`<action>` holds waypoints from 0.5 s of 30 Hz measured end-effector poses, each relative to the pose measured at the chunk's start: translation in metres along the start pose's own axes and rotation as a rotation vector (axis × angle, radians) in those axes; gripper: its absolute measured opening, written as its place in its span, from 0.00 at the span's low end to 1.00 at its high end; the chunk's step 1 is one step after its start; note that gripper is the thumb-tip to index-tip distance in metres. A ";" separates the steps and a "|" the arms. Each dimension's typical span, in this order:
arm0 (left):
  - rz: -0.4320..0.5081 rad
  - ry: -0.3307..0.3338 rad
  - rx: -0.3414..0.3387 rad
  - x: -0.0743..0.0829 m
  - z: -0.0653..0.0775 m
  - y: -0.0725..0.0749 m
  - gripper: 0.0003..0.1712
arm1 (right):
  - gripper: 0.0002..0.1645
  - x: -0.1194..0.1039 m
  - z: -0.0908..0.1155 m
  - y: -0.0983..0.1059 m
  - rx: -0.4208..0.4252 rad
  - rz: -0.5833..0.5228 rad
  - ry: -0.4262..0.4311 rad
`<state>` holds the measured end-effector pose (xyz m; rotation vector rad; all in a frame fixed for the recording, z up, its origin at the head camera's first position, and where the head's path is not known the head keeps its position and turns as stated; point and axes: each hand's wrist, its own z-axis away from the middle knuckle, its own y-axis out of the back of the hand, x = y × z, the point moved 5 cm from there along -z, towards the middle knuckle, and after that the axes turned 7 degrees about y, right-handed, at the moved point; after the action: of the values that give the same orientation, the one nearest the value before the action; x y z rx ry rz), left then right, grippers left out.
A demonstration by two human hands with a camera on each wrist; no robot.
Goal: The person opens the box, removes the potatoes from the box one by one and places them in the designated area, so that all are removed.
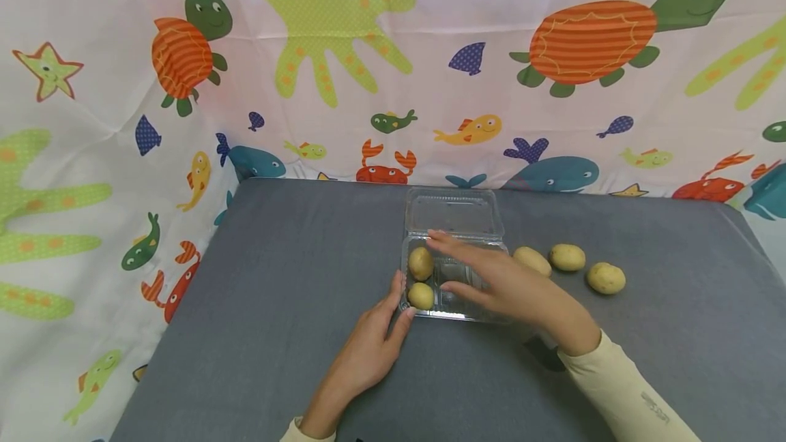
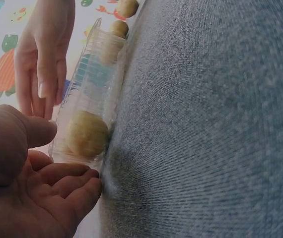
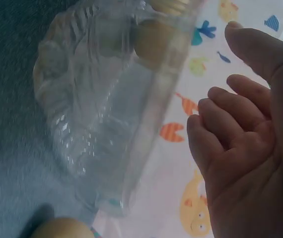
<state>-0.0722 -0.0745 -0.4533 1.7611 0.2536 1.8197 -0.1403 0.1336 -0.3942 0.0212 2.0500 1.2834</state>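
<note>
A clear plastic clamshell container [image 1: 454, 312] lies with its lid [image 1: 454, 213] folded back. Two potatoes sit at its left end: a larger potato [image 1: 421, 263] behind and a smaller potato [image 1: 421, 296] in front. My left hand [image 1: 368, 346] rests against the container's left end, thumb at the front corner and loosely extended fingers along the side. In the left wrist view, a potato [image 2: 87, 134] shows through the plastic beside those fingers. Over the container's right part hovers my right hand [image 1: 510, 285], fingers spread and palm bare in the right wrist view.
Right of the container lie three more potatoes: one [image 1: 531, 261] close by the right hand, another [image 1: 568, 257] behind it, and a third [image 1: 606, 278] farther right. A dark grey cloth [image 1: 276, 278] covers the table. A curtain printed with sea animals [image 1: 344, 121] hangs behind.
</note>
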 end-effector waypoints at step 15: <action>0.004 -0.007 -0.009 0.001 -0.001 0.001 0.40 | 0.42 0.006 -0.016 -0.018 -0.044 0.052 -0.005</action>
<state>-0.0732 -0.0748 -0.4522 1.7629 0.2394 1.8146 -0.1478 0.1138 -0.4074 0.0576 2.0277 1.3585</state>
